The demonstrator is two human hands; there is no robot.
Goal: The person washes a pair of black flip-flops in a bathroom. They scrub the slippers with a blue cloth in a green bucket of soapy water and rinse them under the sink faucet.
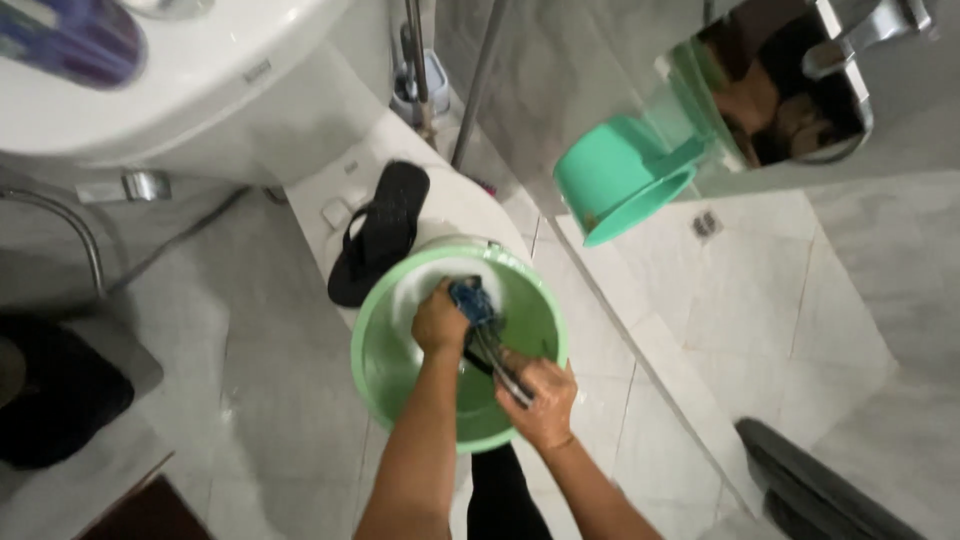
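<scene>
- Head view, looking straight down into a bathroom: both bare forearms reach forward over a green basin (385, 350) that rests on the closed lid of a white toilet (350, 180).
- Left hand (440, 322) is inside the basin, fingers closed around the upper end of a blue cloth (470, 297) — the cloth is bunched in the fist.
- Right hand (545, 400) sits at the near rim of the basin, fingers closed on the lower, darker part of the same cloth, which runs stretched between the two hands.
- The cloth is therefore held above the basin's inside, near its middle; whether it touches the bottom cannot be told.
- A black flip-flop (380, 232) lies on the toilet lid, just beside the far-left rim of the basin.
- A green dipper (618, 178) hangs by its handle on the wall to the right, well apart from the hands.
- A chrome fixture (850, 40) is mounted above the dipper at the top right.
- A toilet brush holder (418, 85) stands on the floor beyond the toilet.
- Pale marbled floor tiles (780, 300) surround everything — a dark mat (820, 490) lies at the lower right.
</scene>
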